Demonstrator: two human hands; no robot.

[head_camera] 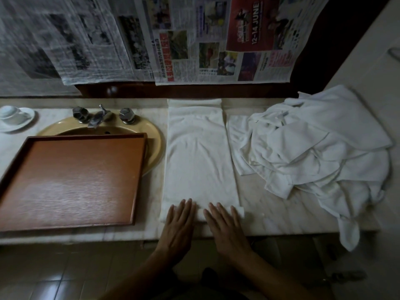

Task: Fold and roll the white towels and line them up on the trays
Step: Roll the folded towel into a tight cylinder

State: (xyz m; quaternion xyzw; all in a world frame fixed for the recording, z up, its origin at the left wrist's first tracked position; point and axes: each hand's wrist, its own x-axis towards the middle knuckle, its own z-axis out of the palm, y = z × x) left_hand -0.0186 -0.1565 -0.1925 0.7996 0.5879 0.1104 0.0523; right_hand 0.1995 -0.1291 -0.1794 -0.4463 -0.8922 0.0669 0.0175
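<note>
White folded towel [199, 161] lies flat; left hand [179, 221] and right hand [225, 224] press its rolled near end, fingers straight. Uneven pressure risks a skewed roll.

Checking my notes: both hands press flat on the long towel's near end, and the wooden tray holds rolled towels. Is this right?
No. The head view shows no towels on the wooden tray. The left hand and right hand do press the long towel.

White towel [199, 156], reddish-brown tray [73, 180], tan sink [154, 135], pale veined marble counter [270, 204].
</note>
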